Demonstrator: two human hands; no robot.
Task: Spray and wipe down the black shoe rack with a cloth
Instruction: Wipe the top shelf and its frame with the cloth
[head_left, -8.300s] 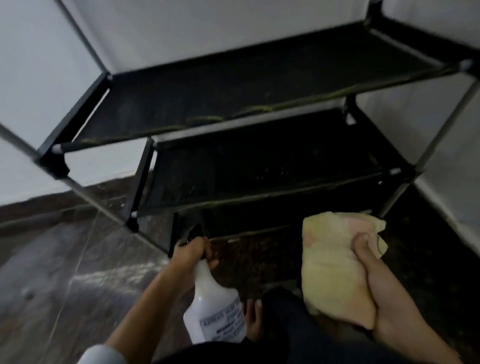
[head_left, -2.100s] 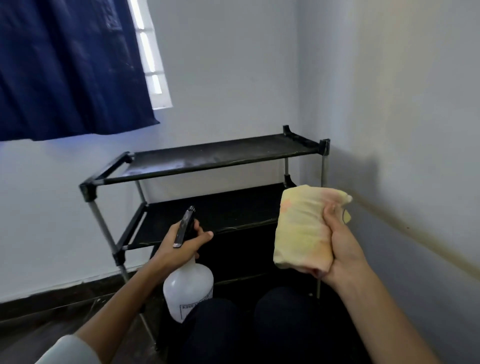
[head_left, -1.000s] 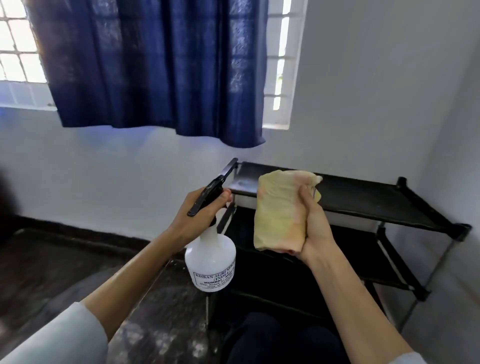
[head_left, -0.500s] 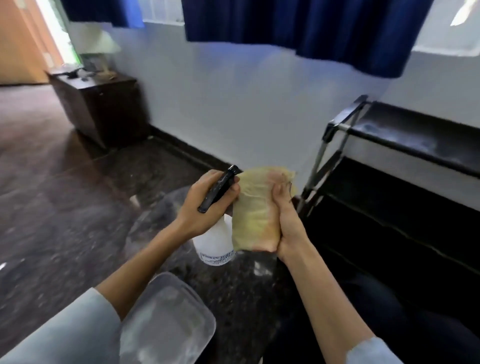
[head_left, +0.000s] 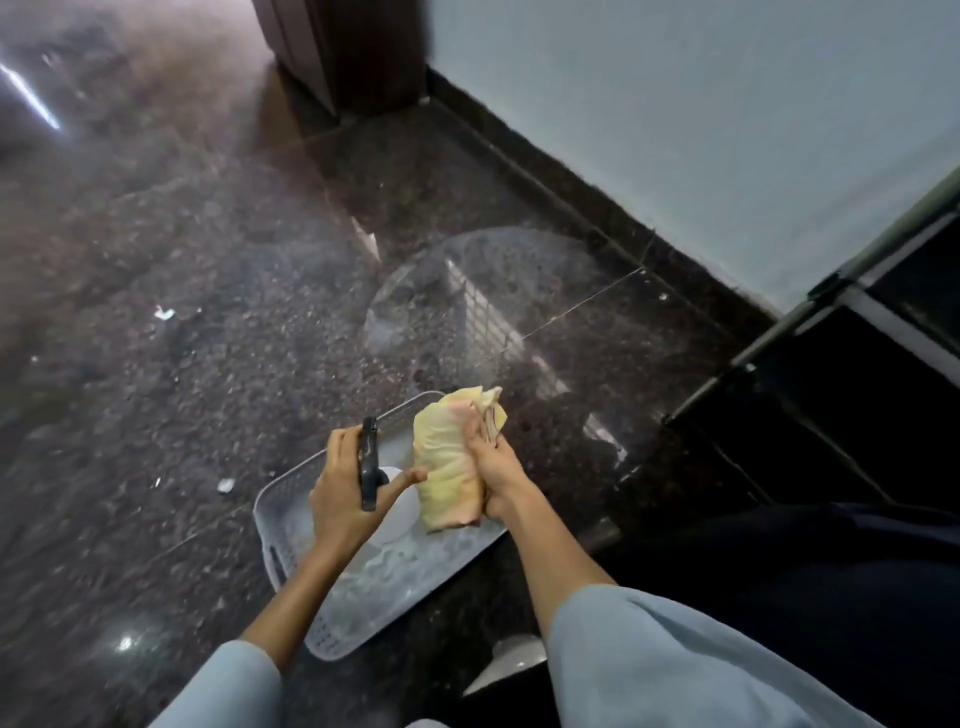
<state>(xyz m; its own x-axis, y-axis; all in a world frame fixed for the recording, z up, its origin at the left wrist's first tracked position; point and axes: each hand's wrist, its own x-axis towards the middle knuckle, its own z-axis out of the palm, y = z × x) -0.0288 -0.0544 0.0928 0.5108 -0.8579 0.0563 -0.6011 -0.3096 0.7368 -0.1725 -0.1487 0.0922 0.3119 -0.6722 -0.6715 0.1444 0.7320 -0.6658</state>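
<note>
My left hand (head_left: 340, 491) grips the neck of a white spray bottle (head_left: 400, 509) with a black trigger head, held over a pale perforated plastic basket (head_left: 291, 525) on the floor. My right hand (head_left: 493, 467) holds a folded yellow cloth (head_left: 449, 462) upright beside the bottle, touching my left thumb. The black shoe rack (head_left: 852, 374) shows only at the right edge, with its grey metal post and dark shelves. Most of the bottle's body is hidden by my left hand.
The floor is dark polished stone (head_left: 182, 312) with a few white scraps on it. A white wall (head_left: 675, 114) with a black skirting runs along the right. A dark wooden cabinet (head_left: 343, 47) stands at the top. My dark trouser legs fill the lower right.
My view has swung left and down, away from the rack toward the floor. Both hands have lowered together, and bottle and cloth now hang over the basket.
</note>
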